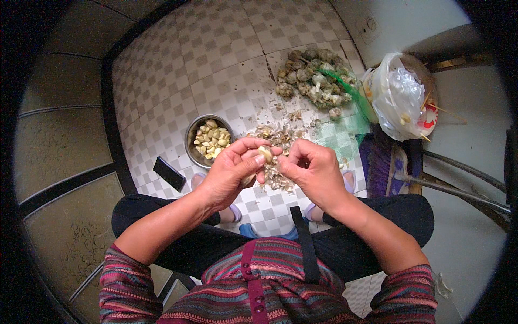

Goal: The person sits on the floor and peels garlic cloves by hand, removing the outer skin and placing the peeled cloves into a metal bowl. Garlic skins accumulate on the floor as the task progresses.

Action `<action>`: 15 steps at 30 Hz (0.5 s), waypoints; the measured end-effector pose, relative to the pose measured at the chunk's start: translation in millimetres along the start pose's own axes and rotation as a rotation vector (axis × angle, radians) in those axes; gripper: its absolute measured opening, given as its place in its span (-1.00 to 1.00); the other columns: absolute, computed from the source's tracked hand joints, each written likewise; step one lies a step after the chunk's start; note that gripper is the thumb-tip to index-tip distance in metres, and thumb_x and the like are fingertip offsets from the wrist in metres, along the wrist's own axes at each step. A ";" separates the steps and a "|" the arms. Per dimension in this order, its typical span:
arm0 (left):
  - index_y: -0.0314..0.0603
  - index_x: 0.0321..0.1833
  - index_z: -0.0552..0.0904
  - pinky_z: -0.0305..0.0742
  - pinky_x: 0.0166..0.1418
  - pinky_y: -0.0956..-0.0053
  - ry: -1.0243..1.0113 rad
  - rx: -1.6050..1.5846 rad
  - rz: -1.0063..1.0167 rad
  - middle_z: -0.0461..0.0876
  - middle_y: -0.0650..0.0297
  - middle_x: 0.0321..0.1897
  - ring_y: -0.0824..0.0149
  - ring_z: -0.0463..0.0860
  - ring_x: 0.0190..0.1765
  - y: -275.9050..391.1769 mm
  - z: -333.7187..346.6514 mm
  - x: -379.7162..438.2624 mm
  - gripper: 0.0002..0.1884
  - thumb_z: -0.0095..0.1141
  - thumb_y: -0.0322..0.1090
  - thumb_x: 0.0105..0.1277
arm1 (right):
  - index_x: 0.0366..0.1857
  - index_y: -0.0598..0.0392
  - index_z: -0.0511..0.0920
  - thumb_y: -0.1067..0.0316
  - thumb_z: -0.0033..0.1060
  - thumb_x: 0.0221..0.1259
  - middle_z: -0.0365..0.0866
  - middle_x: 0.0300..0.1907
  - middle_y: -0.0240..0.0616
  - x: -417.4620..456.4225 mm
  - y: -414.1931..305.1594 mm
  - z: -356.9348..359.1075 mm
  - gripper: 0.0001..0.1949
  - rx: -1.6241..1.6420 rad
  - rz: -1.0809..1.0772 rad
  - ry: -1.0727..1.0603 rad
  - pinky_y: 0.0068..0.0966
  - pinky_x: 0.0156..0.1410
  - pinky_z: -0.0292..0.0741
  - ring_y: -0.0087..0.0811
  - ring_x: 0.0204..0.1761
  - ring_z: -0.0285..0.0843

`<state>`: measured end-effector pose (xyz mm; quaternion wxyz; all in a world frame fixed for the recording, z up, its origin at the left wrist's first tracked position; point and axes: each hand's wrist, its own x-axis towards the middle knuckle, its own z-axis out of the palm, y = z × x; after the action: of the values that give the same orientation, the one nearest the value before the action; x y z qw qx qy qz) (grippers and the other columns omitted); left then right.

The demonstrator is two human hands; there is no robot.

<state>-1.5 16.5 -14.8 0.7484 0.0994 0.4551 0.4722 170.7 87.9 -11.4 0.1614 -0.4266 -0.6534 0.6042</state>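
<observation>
My left hand (232, 172) holds a garlic clove (265, 154) between thumb and fingers, and part of another pale piece of garlic shows under its palm. Close by on the right, my right hand (313, 166) has its thumb and index finger drawn together; whether something small is pinched there cannot be made out. Beyond my left hand stands a round metal bowl (189, 139) with many peeled garlic cloves (212, 138) in it. Garlic skins (283, 135) lie scattered on the tiled floor below and beyond both hands.
Garlic bulbs (313, 79) lie heaped at the upper right beside a green mesh bag (360, 101). A bin with a white plastic bag (394, 97) and wooden sticks stands farther right, above a purple broom (376, 166). A black phone (169, 174) lies left of my foot.
</observation>
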 end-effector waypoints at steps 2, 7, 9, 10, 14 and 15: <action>-0.25 0.01 0.44 0.47 -0.28 0.65 -0.020 0.062 0.029 0.58 0.16 -0.13 0.49 0.54 -0.38 -2.8 -3.0 0.9 -0.72 0.07 -0.43 0.25 | -0.45 0.20 0.47 0.41 0.26 0.00 0.56 -0.58 -0.28 0.8 -0.1 -0.2 -0.85 0.046 0.011 -0.004 -0.64 -0.39 0.48 -0.59 -0.49 0.56; -0.23 -0.05 0.49 0.29 -0.40 0.69 0.039 0.278 -0.004 0.58 0.33 -0.33 0.57 0.45 -0.43 0.7 4.3 -0.3 -0.76 0.10 -0.40 0.23 | -0.40 0.23 0.47 0.41 0.23 0.06 0.60 -0.51 -0.25 1.9 6.2 4.4 -0.85 0.398 0.059 -0.082 -0.65 -0.35 0.51 -0.57 -0.42 0.60; -0.33 -0.08 0.49 0.49 -0.14 0.59 0.060 0.399 -0.049 0.58 0.24 -0.22 0.48 0.57 -0.24 4.4 2.1 -1.8 -0.80 0.06 -0.45 0.26 | -0.39 0.23 0.47 0.40 0.22 0.08 0.61 -0.50 -0.24 1.8 6.3 3.3 -0.85 0.344 0.044 -0.090 -0.65 -0.35 0.51 -0.57 -0.42 0.60; -0.34 -0.09 0.48 0.49 -0.13 0.59 0.052 0.421 -0.001 0.58 0.24 -0.23 0.47 0.57 -0.24 5.1 3.3 -1.9 -0.80 0.06 -0.45 0.26 | -0.38 0.23 0.48 0.40 0.22 0.09 0.62 -0.50 -0.23 1.8 6.0 2.8 -0.85 0.318 0.035 -0.095 -0.66 -0.34 0.52 -0.57 -0.42 0.60; -0.35 -0.13 0.48 0.49 -0.12 0.59 -0.042 0.495 0.139 0.58 0.25 -0.26 0.47 0.57 -0.22 1.8 -1.4 0.3 -0.83 0.07 -0.46 0.25 | -0.38 0.25 0.49 0.39 0.21 0.10 0.63 -0.49 -0.22 0.8 -0.6 -1.1 -0.85 0.319 0.073 -0.124 -0.66 -0.35 0.51 -0.57 -0.42 0.60; -0.35 -0.15 0.48 0.48 -0.13 0.59 -0.077 0.512 0.162 0.58 0.25 -0.27 0.46 0.57 -0.22 1.1 -3.7 0.2 -0.84 0.07 -0.46 0.25 | -0.38 0.25 0.50 0.39 0.20 0.11 0.63 -0.48 -0.22 0.5 1.6 -0.2 -0.85 0.325 0.066 -0.132 -0.66 -0.36 0.51 -0.58 -0.43 0.59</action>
<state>-5.0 16.2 -16.4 0.6755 0.3395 0.5212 0.3960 171.1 88.3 -13.0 0.1651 -0.3756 -0.5417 0.7336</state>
